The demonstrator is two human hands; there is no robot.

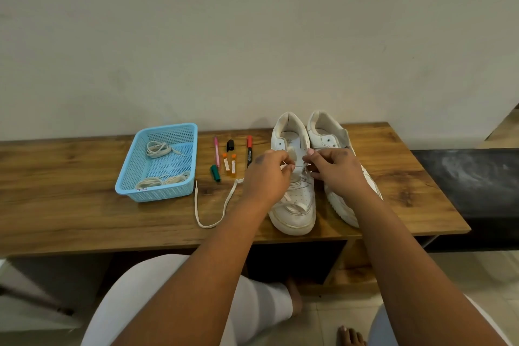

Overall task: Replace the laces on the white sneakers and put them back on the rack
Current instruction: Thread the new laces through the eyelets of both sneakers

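Bench: my wooden bench top (pixel 84 222) runs along the wall and carries everything here
Sneakers: two white low-top sneakers stand side by side at the right of the bench, heels to the wall, toes towards me; the leather looks scuffed and a bit yellowed at the soles
Left sneaker (pixel 293 205): the one I am working on, tongue up, a lace crossing its eyelets
Right sneaker (pixel 328 132): just beside the first, partly hidden under my right forearm; I cannot tell whether it has a lace
Basket: one light blue plastic basket (pixel 126 177) at the left of the bench, holding three bundles of cream shoelaces (pixel 157 147)
Left hand (pixel 266 174): over the left sneaker, fingers curled tight, pinching the lace at the eyelets
Right hand (pixel 334 168): facing the left one across the tongue, fingers curled in, pinching the lace on the other side
Loose lace end (pixel 209 223): one long white tail runs from under my left hand, loops over the wood and ends near the basket
Pens: between basket and sneakers lie a pink pen (pixel 216 152), a red-capped marker (pixel 249 150), two small orange-capped tubes (pixel 229 166), one black cap (pixel 230 145) and one green cap (pixel 215 173)
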